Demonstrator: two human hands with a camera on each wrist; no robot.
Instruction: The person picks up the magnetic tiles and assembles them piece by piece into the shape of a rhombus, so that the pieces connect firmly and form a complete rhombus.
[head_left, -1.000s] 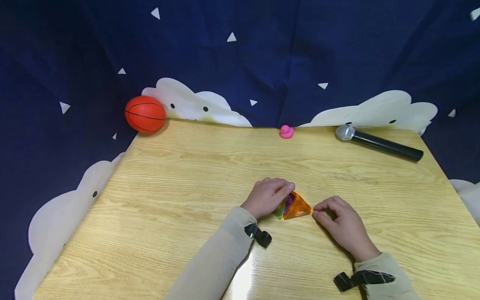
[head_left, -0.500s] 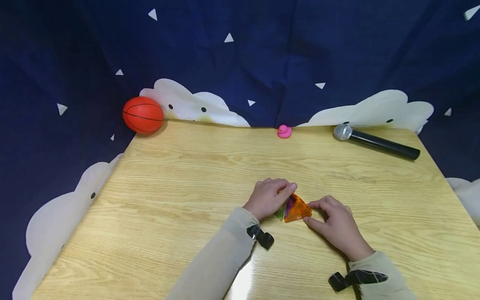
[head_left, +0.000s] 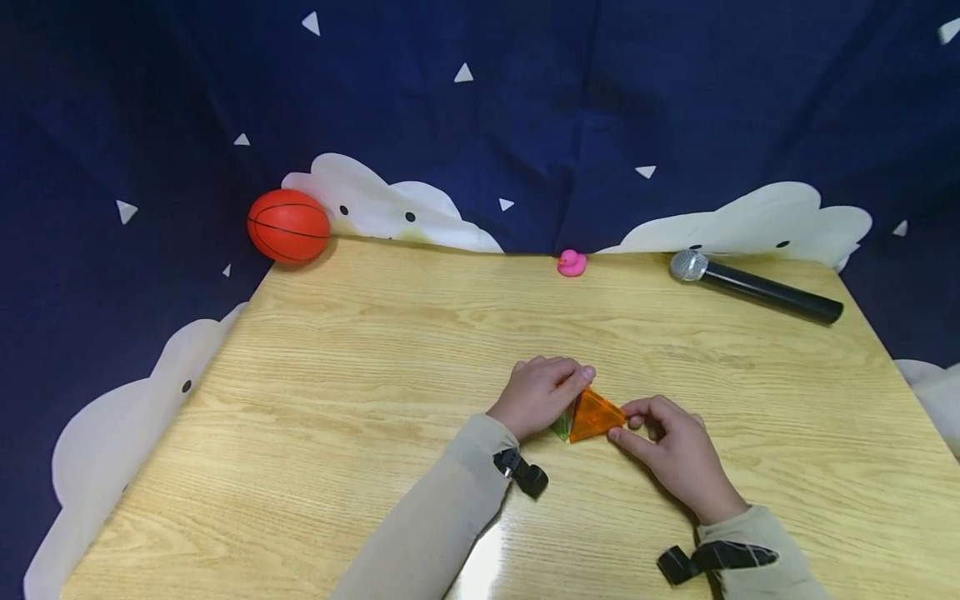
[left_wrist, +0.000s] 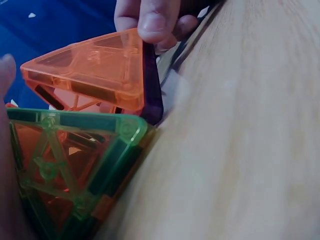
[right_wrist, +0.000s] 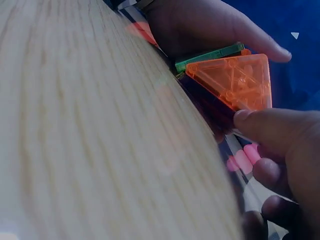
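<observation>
Translucent triangular magnetic tiles stand joined in a small cluster between the hands. An orange tile faces up on the right side, with a dark purple tile along its table-side edge. A green tile stands on the left side, with more orange showing through it. My left hand curves round the green side from behind, thumb near the top of the cluster; its palm hides part of the tiles. With thumb and fingers, my right hand pinches the right-hand corner of the orange and purple tiles.
On the wooden table, a red toy basketball sits at the back left corner. A pink rubber duck stands at the back middle, and a black microphone lies at the back right. A dark blue cloud-patterned cloth hangs behind.
My right hand has moved left from beside the cluster onto its right corner. The orange tile has tilted, and less purple shows in the head view. My left hand stays nearly in place.
</observation>
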